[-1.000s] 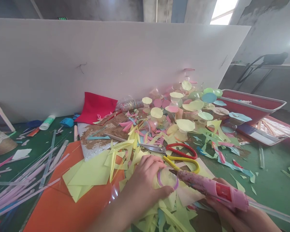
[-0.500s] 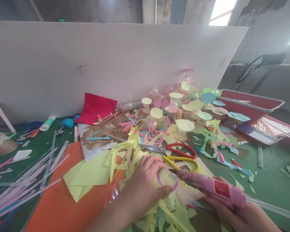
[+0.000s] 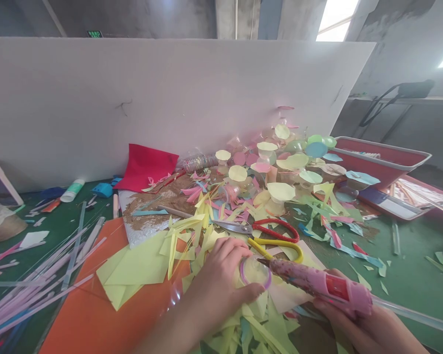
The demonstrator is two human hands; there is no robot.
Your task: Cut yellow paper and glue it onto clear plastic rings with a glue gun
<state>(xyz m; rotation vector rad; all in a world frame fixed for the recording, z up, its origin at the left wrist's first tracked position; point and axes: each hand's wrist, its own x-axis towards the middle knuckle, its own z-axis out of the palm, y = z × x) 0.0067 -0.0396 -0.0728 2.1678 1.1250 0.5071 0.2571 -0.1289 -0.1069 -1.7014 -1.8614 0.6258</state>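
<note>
Scraps [image 3: 266, 319] of yellow, pink and blue paper cover the green table [image 3: 421, 275] in the head view, crowding under and around both hands. Scissors [image 3: 248, 228] lie just beyond the left knuckles, their yellow handle close to the glue gun [image 3: 313, 279]. Behind these, paper-topped plastic pieces [image 3: 281, 191] bunch up before a white board [image 3: 170, 88], with a red bin [image 3: 372, 171] to their right. Straws [image 3: 18, 312] spread at far left, beside an orange sheet [image 3: 96, 324] partly covered by yellow sheets [image 3: 140, 263]. A red sheet [image 3: 147, 167] sits farther back.

The left hand [image 3: 225, 275] has its thumb and bent fingers set apart, clamped on the edges of a purple-rimmed plastic piece [image 3: 251, 276], which sits between them. The right hand [image 3: 386, 327] wraps the glue gun, its fingers partly hidden below; the dark nozzle points left, over the purple rim. Whether it touches is unclear.

Counted: one glue gun, one pair of scissors, one purple-rimmed piece, one orange sheet, one red sheet. Straws, scraps and paper-topped pieces overlap too much to count.
</note>
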